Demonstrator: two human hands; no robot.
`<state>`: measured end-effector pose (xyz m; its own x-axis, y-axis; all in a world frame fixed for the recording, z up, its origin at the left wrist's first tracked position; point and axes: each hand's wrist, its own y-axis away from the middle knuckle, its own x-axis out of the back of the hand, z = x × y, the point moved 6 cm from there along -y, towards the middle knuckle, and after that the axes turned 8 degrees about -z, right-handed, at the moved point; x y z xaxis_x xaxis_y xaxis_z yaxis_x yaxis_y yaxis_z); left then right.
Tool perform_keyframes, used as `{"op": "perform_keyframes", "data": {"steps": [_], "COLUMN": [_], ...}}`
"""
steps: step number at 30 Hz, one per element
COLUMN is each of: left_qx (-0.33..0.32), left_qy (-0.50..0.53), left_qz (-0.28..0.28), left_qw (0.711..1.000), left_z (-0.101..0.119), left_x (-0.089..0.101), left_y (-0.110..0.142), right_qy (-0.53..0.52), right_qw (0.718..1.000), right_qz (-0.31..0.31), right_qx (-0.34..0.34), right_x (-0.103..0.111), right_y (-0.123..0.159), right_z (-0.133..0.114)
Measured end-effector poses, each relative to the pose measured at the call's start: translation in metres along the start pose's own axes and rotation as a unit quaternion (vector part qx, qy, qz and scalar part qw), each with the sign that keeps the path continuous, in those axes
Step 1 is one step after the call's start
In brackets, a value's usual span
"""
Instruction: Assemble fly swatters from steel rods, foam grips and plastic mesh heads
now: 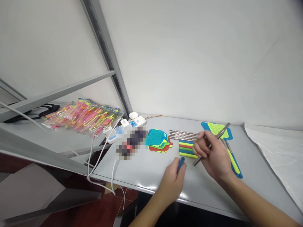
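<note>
My left hand (pixel 174 178) is wrapped round a blue handle sleeve (pixel 181 162), its end poking up past the fingers. My right hand (pixel 214 156) grips a shiny metal rod (pixel 223 128) that slants down toward the left. Behind the hands lie a row of coloured handle sleeves (pixel 186 147) and several metal rods (pixel 181 134). A pile of fly swatter heads (pixel 157 138) in blue, green and red sits to their left. On the right, beyond my right wrist, fly swatters with blue and yellow-green heads (pixel 216 130) and handles (pixel 234 162) lie on the table, partly covered by my hand.
White power strips (pixel 137 121) with plugs and cables (pixel 94 157) stand at the table's left edge. A blurred-out patch (pixel 132 142) lies beside them. Bagged colourful items (pixel 82 116) fill a shelf at left, behind a grey metal frame (pixel 106 41). White sheeting (pixel 272 151) covers the right side.
</note>
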<state>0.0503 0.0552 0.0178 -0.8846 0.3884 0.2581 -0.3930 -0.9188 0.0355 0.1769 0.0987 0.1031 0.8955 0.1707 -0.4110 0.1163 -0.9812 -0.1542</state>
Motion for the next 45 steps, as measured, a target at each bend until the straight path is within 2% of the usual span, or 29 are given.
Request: {"op": "perform_keyframes", "data": {"steps": [2, 5, 13, 15, 17, 20, 22, 24, 27, 30, 35, 38, 40, 43, 45], "left_qx": [-0.006, -0.003, 0.003, 0.002, 0.000, -0.005, -0.001, 0.008, 0.012, 0.018, 0.032, 0.038, 0.062, 0.098, 0.094], "left_qy": [-0.017, -0.027, -0.003, 0.007, 0.016, 0.024, 0.016, 0.001, -0.019, -0.035, -0.058, 0.008, 0.111, 0.291, 0.357], "left_qz": [-0.009, -0.015, -0.039, -0.046, -0.043, -0.042, -0.052, -0.067, -0.082, -0.088, -0.083, -0.072, -0.077, -0.095, -0.093], "left_qw": [1.000, 1.000, 0.999, 0.999, 0.999, 0.999, 0.999, 0.998, 0.996, 0.995, 0.994, 0.997, 0.989, 0.947, 0.925], "left_z": [0.002, 0.000, 0.000, 0.005, 0.012, 0.019, 0.019, 0.016, 0.014, 0.018, 0.025, 0.018, 0.007, -0.010, -0.015], "left_x": [-0.002, -0.003, -0.001, 0.000, 0.003, 0.010, 0.013, 0.015, 0.016, 0.019, 0.027, 0.028, 0.026, 0.023, 0.028], "left_y": [-0.001, -0.002, -0.002, -0.002, -0.002, -0.001, 0.000, 0.000, 0.000, 0.002, 0.008, 0.012, 0.015, 0.020, 0.020], "right_qy": [-0.042, -0.054, -0.034, -0.009, 0.058, 0.176, 0.178, 0.112, -0.006, -0.068, -0.129, -0.129, -0.104, -0.026, 0.068], "right_qw": [0.999, 0.997, 0.994, 0.991, 0.983, 0.955, 0.950, 0.965, 0.987, 0.991, 0.986, 0.984, 0.983, 0.973, 0.958], "right_qz": [0.006, -0.012, -0.105, -0.133, -0.166, -0.214, -0.233, -0.221, -0.149, -0.098, -0.077, -0.090, -0.112, -0.192, -0.254], "right_qx": [0.028, 0.045, 0.002, -0.026, -0.061, -0.107, -0.107, -0.085, -0.066, -0.063, -0.067, -0.088, -0.104, -0.125, -0.119], "right_x": [-0.010, -0.024, -0.035, -0.036, -0.037, -0.036, -0.036, -0.036, -0.037, -0.042, -0.053, -0.059, -0.063, -0.069, -0.069], "right_y": [-0.009, -0.016, -0.016, -0.014, -0.010, -0.003, -0.003, -0.007, -0.016, -0.019, -0.015, -0.014, -0.016, -0.024, -0.036], "right_z": [-0.011, -0.014, 0.012, 0.020, 0.028, 0.033, 0.029, 0.020, 0.013, 0.016, 0.031, 0.042, 0.049, 0.057, 0.060]}}
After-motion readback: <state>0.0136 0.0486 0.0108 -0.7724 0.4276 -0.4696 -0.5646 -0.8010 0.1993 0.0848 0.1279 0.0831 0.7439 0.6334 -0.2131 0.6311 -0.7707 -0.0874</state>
